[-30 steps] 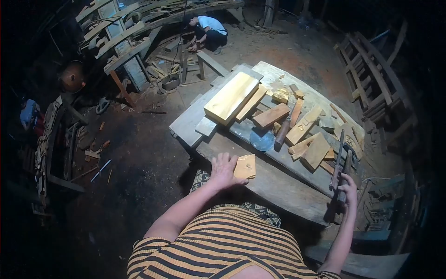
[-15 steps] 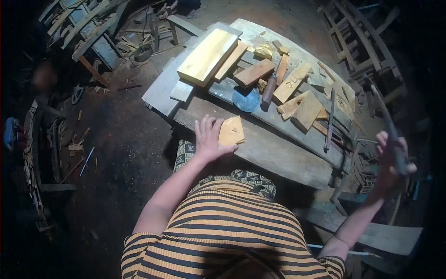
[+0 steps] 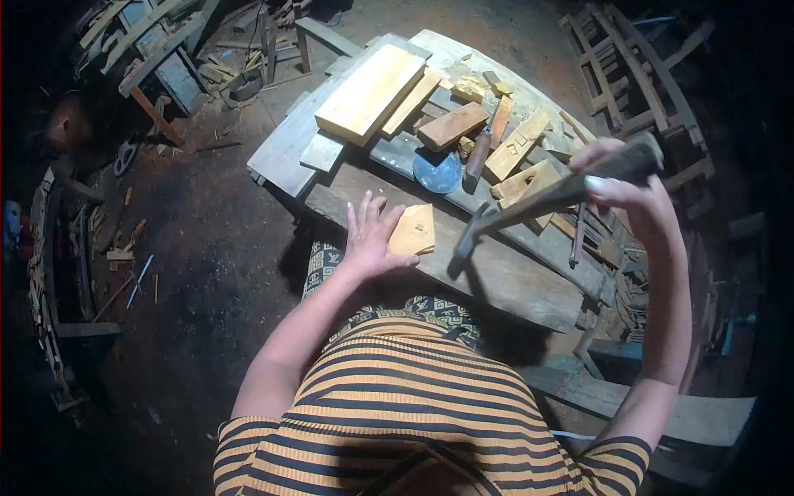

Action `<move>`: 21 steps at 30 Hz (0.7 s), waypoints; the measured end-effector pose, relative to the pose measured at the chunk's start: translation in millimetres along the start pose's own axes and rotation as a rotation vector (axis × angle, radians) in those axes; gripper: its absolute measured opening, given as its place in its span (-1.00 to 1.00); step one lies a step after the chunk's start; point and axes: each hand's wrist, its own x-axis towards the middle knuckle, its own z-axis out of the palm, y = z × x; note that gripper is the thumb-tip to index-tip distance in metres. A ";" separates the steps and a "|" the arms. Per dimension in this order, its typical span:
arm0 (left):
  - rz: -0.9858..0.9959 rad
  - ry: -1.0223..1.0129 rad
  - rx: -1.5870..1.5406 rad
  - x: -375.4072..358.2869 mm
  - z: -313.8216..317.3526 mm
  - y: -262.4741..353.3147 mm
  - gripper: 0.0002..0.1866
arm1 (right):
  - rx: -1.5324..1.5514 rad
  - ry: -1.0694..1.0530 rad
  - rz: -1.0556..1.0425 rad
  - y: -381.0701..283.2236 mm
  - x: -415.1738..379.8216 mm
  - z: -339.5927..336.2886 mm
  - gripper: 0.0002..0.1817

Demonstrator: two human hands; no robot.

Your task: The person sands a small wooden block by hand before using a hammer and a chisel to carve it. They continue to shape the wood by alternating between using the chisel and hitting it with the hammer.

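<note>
My left hand lies on the front plank with its fingers spread, the thumb and palm edge against a small angular piece of light wood. That piece has a small dark mark or hole in its top. Raised at the right, my right hand is wrapped round the handle of a hammer-like tool. The tool's narrow dark head hangs over the plank, to the right of the light piece. Behind my left hand sits a round bluish disc.
A thick pale wood block rests at the bench's back left. Farther right are a reddish-brown block, a chisel-like tool with a brown handle and several carved pieces. A wooden rack stands at the far right.
My right hand has swung inward from the far right, bringing the tool over the plank. My left hand remains against the light piece; the view has shifted slightly.
</note>
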 end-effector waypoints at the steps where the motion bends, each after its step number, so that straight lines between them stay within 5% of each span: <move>1: 0.030 -0.003 0.004 1.9 0.3 -2.6 0.04 | -0.026 -0.029 -0.067 -0.8 11.4 9.2 -0.49; 4: 0.067 -0.014 -0.002 4.3 0.0 -7.0 0.04 | 0.095 -0.026 -0.187 -2.2 45.1 41.5 -0.56; 6: 0.064 -0.011 -0.011 2.3 0.3 -6.9 0.04 | 0.544 0.000 -0.204 -11.1 56.7 64.8 -0.77; 8: 0.063 0.001 -0.014 3.7 2.5 -7.8 0.05 | 0.640 0.025 -0.287 -3.9 75.3 86.0 -0.77; 17: 0.074 0.035 -0.018 4.2 4.7 -10.2 0.07 | 0.322 -0.159 -0.255 -44.4 126.1 152.9 -0.68; 21: 0.125 0.216 -0.035 4.8 8.1 -9.2 -0.05 | 0.291 -0.191 -0.195 -61.5 135.7 170.8 -0.65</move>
